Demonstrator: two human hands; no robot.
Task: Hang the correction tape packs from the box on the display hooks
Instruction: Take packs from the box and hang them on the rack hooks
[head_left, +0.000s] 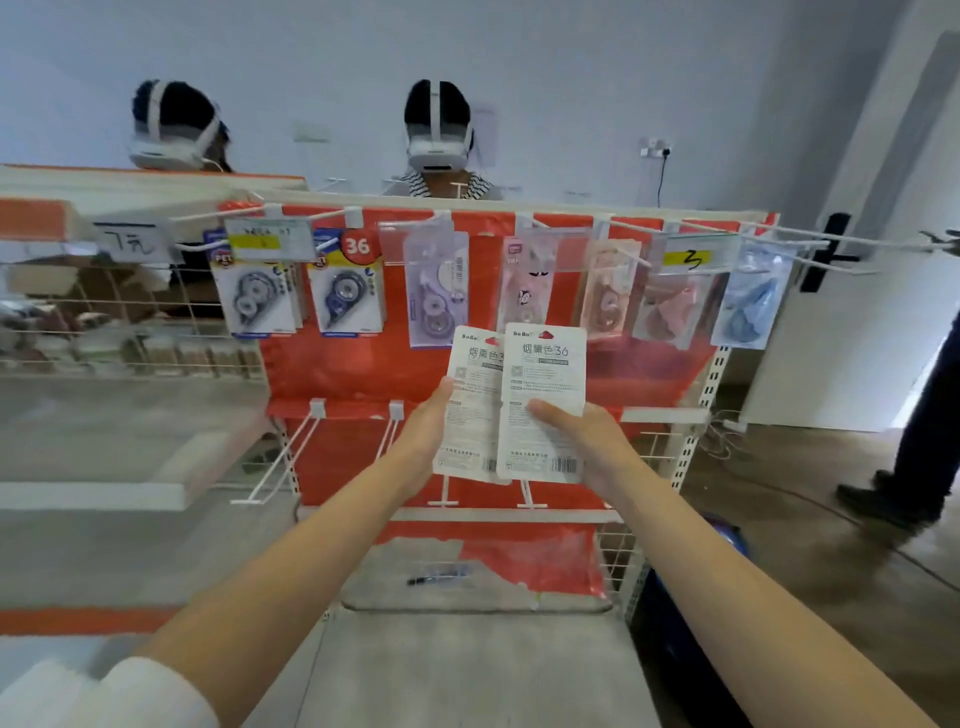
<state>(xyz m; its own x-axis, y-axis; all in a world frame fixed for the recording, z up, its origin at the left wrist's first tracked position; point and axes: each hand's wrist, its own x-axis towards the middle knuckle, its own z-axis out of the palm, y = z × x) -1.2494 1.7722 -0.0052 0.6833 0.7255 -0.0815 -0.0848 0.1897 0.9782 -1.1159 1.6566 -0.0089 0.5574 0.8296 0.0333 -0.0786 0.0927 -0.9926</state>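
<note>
Packs: left pack (467, 410) in left hand (423, 441), right pack (543, 405) in right hand (587, 447).

the right-hand pack (543, 402) is showing "bobo" and "36"; a hanging blue pack (347, 280) is showing "36" in a red circle.

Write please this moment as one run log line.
left hand: holds left pack | right hand: holds right pack | packs: printed backs to camera, not hung | lower hooks: bare
</note>
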